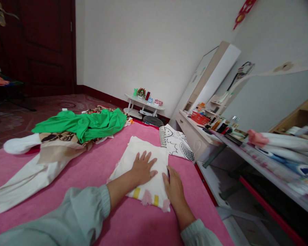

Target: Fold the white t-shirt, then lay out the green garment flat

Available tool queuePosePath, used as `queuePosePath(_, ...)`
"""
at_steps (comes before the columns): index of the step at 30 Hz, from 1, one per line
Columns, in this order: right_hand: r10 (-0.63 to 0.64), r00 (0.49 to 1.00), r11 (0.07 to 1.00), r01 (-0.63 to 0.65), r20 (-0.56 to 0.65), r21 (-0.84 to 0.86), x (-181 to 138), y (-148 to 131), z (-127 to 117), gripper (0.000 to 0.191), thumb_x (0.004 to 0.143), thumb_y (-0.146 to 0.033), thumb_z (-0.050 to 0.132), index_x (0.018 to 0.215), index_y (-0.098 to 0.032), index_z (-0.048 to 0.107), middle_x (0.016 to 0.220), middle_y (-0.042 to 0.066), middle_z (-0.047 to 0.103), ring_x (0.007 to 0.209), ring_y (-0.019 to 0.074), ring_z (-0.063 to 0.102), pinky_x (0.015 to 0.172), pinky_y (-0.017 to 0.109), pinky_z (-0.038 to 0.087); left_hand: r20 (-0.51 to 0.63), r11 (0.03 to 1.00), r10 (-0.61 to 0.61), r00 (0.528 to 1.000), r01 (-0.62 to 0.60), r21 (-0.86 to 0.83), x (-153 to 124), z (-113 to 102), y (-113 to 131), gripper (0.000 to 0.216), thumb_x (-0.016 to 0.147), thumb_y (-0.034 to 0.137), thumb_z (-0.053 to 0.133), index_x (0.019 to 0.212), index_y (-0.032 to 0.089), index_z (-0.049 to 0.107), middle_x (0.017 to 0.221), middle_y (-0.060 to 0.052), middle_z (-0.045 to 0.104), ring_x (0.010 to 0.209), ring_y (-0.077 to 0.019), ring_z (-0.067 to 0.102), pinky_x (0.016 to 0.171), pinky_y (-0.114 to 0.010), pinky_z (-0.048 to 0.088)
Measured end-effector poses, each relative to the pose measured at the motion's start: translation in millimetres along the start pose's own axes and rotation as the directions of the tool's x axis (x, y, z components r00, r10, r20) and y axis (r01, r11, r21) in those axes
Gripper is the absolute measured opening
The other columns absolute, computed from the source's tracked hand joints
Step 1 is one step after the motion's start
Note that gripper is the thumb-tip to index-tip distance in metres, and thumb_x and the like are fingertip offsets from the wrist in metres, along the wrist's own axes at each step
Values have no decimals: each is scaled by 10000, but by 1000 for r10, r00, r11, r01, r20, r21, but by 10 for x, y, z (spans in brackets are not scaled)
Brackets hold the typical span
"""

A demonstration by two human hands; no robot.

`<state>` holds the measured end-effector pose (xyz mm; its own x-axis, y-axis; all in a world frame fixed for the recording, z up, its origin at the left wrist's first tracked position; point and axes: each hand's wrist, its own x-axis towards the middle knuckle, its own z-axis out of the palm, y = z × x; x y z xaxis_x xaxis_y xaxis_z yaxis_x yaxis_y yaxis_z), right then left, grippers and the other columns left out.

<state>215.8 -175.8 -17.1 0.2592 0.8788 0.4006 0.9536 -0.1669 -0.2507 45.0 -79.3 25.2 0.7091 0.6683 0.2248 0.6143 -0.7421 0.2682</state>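
Observation:
A folded cream cloth (pixel 138 150) with pink tassels and yellow stripes along its near edge lies on the pink bed cover (pixel 97 171). My left hand (pixel 143 168) rests flat on its middle, fingers spread. My right hand (pixel 173 186) presses against the cloth's right edge, fingers together and stretched out, holding nothing.
A pile of clothes lies at the left: a green garment (pixel 87 123), a patterned brown one and a cream one (pixel 28 179). A black-and-white printed cloth (pixel 177 141) lies beyond the folded one. A cluttered dresser (pixel 202 128) and shelves (pixel 272 160) stand right of the bed.

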Motion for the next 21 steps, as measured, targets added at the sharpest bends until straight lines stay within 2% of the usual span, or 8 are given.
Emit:
queuePosePath(3, 16, 1000, 997, -14, -17, 80, 6, 10, -28, 440, 921, -341, 397, 1247, -80, 533, 1245, 163, 594, 1160, 248, 533, 1025, 393, 387, -27, 1000, 16, 1000, -16, -10, 28, 250, -77, 610, 893, 575, 366, 1422, 274, 408, 1555, -111, 236, 1429, -365, 139, 1112, -612, 74)
queuePosePath(6, 8, 1000, 996, -6, -14, 88, 143, 39, -90, 370, 905, -336, 421, 1154, -122, 590, 1124, 126, 642, 1070, 237, 571, 958, 367, 420, -37, 999, 23, 999, -24, -27, 20, 316, -118, 609, 891, 586, 365, 1422, 290, 405, 1561, -96, 224, 1432, -362, 124, 1116, -607, 63)
queuePosePath(8, 47, 999, 995, -47, 6, 88, 345, 112, -114, 362, 894, -330, 433, 1161, -137, 583, 1015, 95, 670, 958, 222, 611, 866, 336, 453, -37, 999, 21, 999, -22, -36, 18, 304, -122, 607, 889, 587, 368, 1421, 298, 405, 1563, -84, 222, 1435, -360, 114, 1117, -606, 60)
queuePosePath(12, 232, 973, 969, -230, -9, 93, 926, 356, -71, 438, 855, -332, 489, 1226, -106, 542, 913, 74, 694, 818, 197, 640, 732, 278, 458, -50, 998, 23, 999, -26, -59, 21, 286, -119, 612, 886, 593, 360, 1421, 300, 405, 1565, -73, 221, 1438, -349, 107, 1126, -596, 47)
queuePosePath(16, 229, 971, 973, -230, 65, 9, 1415, 534, -6, 285, 830, -359, 543, 947, -149, 695, 898, 71, 718, 831, 188, 646, 708, 248, 434, -56, 996, 22, 998, -27, -81, 24, 305, -127, 623, 883, 607, 344, 1421, 298, 409, 1564, -74, 225, 1439, -349, 106, 1127, -597, 38)
queuePosePath(18, 225, 968, 974, -220, 112, -57, 1558, 568, 11, 240, 825, -351, 552, 807, -175, 715, 840, 54, 726, 792, 178, 649, 666, 241, 414, -59, 996, 24, 998, -29, -83, 28, 313, -129, 627, 884, 611, 339, 1421, 296, 410, 1563, -79, 224, 1439, -352, 103, 1126, -599, 36)
queuePosePath(21, 256, 962, 961, -243, 91, -136, 1656, 578, 48, 239, 818, -346, 561, 748, -176, 713, 791, 64, 722, 751, 186, 643, 631, 255, 383, -53, 996, 27, 998, -31, -85, 34, 314, -127, 631, 886, 609, 336, 1421, 284, 414, 1564, -95, 215, 1438, -357, 96, 1125, -602, 29)
